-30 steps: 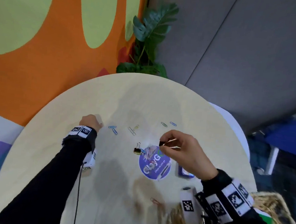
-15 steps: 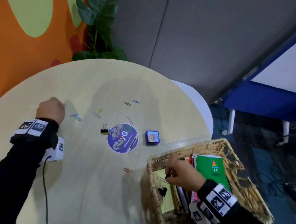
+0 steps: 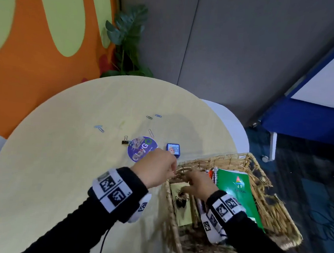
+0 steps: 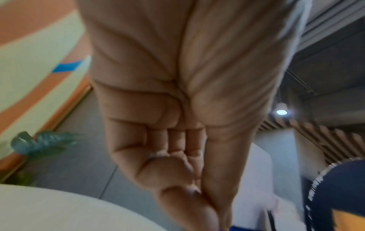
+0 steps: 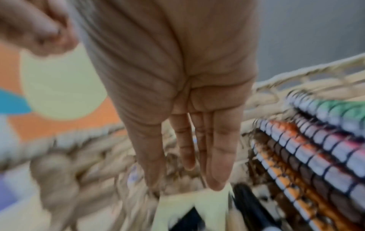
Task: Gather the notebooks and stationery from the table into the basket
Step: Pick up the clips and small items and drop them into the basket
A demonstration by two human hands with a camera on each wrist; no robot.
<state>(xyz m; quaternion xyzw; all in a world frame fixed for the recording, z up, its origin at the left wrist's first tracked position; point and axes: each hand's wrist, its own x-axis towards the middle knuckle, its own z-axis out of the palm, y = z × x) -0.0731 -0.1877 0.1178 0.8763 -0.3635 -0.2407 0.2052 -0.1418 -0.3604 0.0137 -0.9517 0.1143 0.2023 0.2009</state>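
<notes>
A wicker basket [image 3: 229,157] stands at the table's right edge. It holds a green spiral notebook [image 3: 237,188] on a stack of notebooks [image 5: 316,140], a yellow pad [image 3: 183,216] and black binder clips [image 3: 180,201]. My right hand [image 3: 195,184] reaches inside it, fingers straight [image 5: 217,156] and holding nothing, just above the yellow pad [image 5: 177,211]. My left hand [image 3: 159,165] hovers at the basket's near-left rim, fingers curled into the palm [image 4: 173,156]; nothing shows inside the fist. On the table lie a black binder clip [image 3: 126,142], a small blue box [image 3: 173,149] and scattered paper clips [image 3: 99,128].
A round purple sticker [image 3: 140,150] lies on the round pale table [image 3: 59,178]. More paper clips [image 3: 149,117] sit farther back. A plant [image 3: 126,44] stands behind the table by the orange wall. Blue furniture [image 3: 310,124] is at the right.
My left hand has moved from the table's far left across to the basket rim. My right hand has stayed in the basket, and its fingers are now straight.
</notes>
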